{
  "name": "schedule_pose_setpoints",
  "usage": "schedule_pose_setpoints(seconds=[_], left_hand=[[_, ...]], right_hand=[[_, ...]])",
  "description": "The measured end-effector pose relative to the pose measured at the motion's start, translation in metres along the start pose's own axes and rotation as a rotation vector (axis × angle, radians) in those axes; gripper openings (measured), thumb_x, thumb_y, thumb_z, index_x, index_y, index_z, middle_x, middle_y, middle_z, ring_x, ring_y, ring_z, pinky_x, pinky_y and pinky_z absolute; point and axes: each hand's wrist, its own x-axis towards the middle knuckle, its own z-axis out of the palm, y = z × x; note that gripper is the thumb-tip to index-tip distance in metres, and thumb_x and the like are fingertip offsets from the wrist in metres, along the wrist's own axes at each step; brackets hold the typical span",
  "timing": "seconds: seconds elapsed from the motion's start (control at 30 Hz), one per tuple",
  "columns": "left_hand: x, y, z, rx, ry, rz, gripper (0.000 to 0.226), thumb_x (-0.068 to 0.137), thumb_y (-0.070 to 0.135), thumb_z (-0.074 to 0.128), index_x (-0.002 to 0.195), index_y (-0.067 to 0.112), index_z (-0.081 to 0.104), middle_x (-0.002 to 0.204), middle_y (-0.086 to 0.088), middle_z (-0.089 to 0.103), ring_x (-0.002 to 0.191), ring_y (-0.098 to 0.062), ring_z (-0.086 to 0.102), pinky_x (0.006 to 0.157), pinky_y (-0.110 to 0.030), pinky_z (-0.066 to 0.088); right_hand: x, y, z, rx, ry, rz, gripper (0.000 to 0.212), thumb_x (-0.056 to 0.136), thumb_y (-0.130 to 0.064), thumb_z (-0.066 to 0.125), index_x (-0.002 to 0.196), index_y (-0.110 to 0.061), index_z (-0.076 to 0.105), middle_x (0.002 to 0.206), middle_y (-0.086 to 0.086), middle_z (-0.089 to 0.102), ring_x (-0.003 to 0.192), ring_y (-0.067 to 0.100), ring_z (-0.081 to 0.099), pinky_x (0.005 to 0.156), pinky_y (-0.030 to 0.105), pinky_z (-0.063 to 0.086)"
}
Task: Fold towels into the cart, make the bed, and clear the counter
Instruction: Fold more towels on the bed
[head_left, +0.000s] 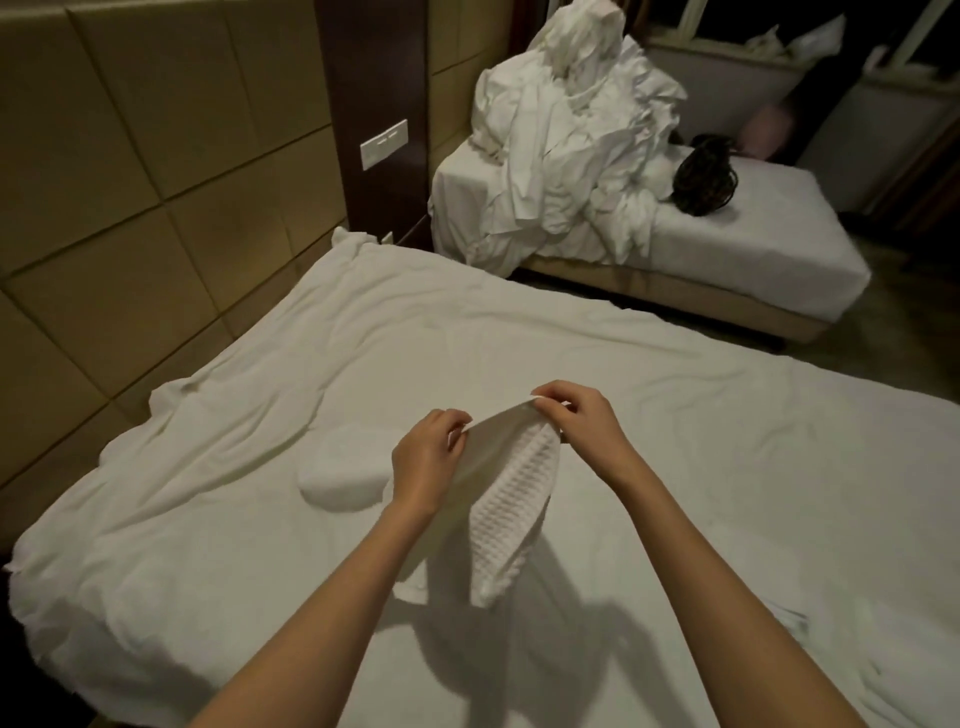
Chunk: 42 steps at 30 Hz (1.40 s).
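Note:
A small white waffle-textured towel (511, 512) hangs in the air above the near bed (675, 415). My left hand (426, 457) pinches its upper left corner. My right hand (576, 421) pinches the upper right corner, a short way off. The top edge is stretched between both hands and the rest droops down to a narrow tip just above the sheet. A folded white towel (340, 480) lies flat on the bed to the left of my left hand.
The near bed is covered with a wrinkled white sheet. A second bed (753, 244) stands at the back right with a tall heap of white linen (566, 135) and a dark bag (704, 176). A padded wall panel (130, 156) runs along the left.

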Motion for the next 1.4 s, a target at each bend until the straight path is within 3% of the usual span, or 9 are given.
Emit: schedule_pose_setpoints(seconds=[0.23,0.37,0.5,0.63,0.83,1.03,1.17,1.23,1.4], left_hand=[[0.011,0.065,0.030,-0.242,-0.074,-0.029,0.016,0.093,0.021,0.059,0.090,0.015,0.074,0.082,0.006,0.070,0.079,-0.015,0.064,0.072,-0.031,0.048],[0.034,0.116,0.024,-0.346,-0.101,0.106,0.014,0.089,0.009,0.062,0.097,0.009,0.074,0.093,0.001,0.072,0.086,-0.008,0.063,0.073,-0.005,0.041],[0.055,0.145,0.014,-0.292,-0.178,0.261,0.018,0.087,0.001,0.060,0.099,0.005,0.073,0.097,-0.004,0.072,0.087,-0.004,0.060,0.074,-0.001,0.038],[0.068,0.156,0.003,-0.384,-0.133,0.295,0.008,0.089,0.009,0.062,0.089,0.007,0.070,0.084,0.002,0.069,0.075,-0.002,0.059,0.069,-0.007,0.039],[0.055,0.150,0.008,-0.446,0.023,0.204,0.013,0.089,0.011,0.061,0.092,0.021,0.054,0.090,0.011,0.059,0.081,-0.008,0.057,0.070,-0.020,0.046],[0.042,0.116,0.027,-0.402,-0.013,-0.066,0.029,0.086,0.008,0.061,0.110,0.021,0.052,0.102,0.006,0.059,0.089,-0.015,0.058,0.076,-0.033,0.050],[0.039,0.087,0.034,-0.340,-0.154,-0.100,0.003,0.088,0.023,0.063,0.087,0.026,0.063,0.084,0.008,0.067,0.081,-0.013,0.064,0.073,-0.033,0.051],[0.041,0.077,0.036,-0.291,-0.219,-0.083,0.008,0.087,0.026,0.063,0.080,0.025,0.066,0.079,0.009,0.068,0.079,-0.013,0.064,0.071,-0.034,0.051],[0.051,0.088,0.037,-0.348,-0.265,-0.154,0.012,0.087,0.020,0.061,0.081,0.009,0.064,0.073,0.000,0.065,0.069,-0.017,0.060,0.063,-0.031,0.046]], right_hand=[[0.017,0.024,-0.085,-0.017,-0.004,0.052,0.023,0.094,-0.007,0.044,0.096,-0.024,0.060,0.076,-0.003,0.057,0.066,0.009,0.051,0.058,0.019,0.040],[0.015,0.010,-0.083,-0.020,-0.171,0.025,0.032,0.097,-0.011,0.040,0.120,-0.031,0.051,0.115,-0.008,0.054,0.098,0.006,0.053,0.083,0.017,0.040],[0.018,-0.004,-0.096,0.042,-0.300,0.027,0.054,0.092,-0.028,0.060,0.141,-0.025,0.038,0.129,-0.016,0.044,0.120,0.004,0.044,0.095,0.021,0.038],[0.030,-0.016,-0.107,-0.121,-0.084,0.008,0.032,0.082,-0.041,0.068,0.105,-0.018,0.065,0.099,-0.001,0.069,0.094,0.016,0.064,0.085,0.038,0.052],[0.026,-0.041,-0.107,-0.047,0.092,-0.048,0.022,0.088,-0.031,0.062,0.089,-0.011,0.068,0.081,0.002,0.068,0.076,0.013,0.062,0.072,0.037,0.050],[0.025,-0.061,-0.127,0.093,0.256,-0.028,0.021,0.088,-0.026,0.064,0.093,-0.006,0.068,0.085,0.011,0.066,0.078,0.020,0.062,0.070,0.033,0.048],[0.023,-0.057,-0.149,0.182,0.372,0.046,0.013,0.089,-0.029,0.063,0.091,-0.016,0.067,0.085,0.003,0.067,0.079,0.017,0.064,0.073,0.034,0.052],[0.023,-0.048,-0.154,0.193,0.398,0.070,0.014,0.089,-0.030,0.062,0.091,-0.017,0.066,0.085,0.002,0.067,0.081,0.018,0.065,0.074,0.034,0.052],[0.028,-0.023,-0.138,0.134,0.455,0.208,0.040,0.091,-0.035,0.060,0.125,-0.017,0.049,0.115,0.005,0.060,0.099,0.020,0.061,0.076,0.028,0.051]])
